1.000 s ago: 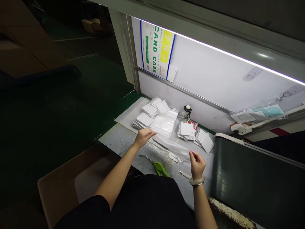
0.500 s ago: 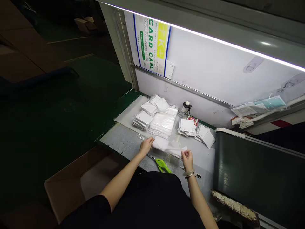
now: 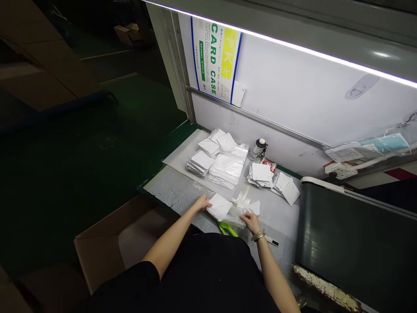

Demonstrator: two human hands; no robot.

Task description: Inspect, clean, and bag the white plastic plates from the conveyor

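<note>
The person's left hand grips the nine o'clock edge of a thin, white, square-cornered sheet, which lies above the grey worktop's near edge. Between three and four o'clock from that sheet, the right hand pinches loose, clear plastic film between thumb and fingers. The film adjoins the sheet; whether it wraps it is unclear. At five o'clock, partly covered, is a lime-green plastic-handled tool; at four, a slim white-and-black implement. A flat pile of clear plastic bags lies near twelve o'clock, beside stacked white square cards at eleven. More white cards sit at two.
</note>
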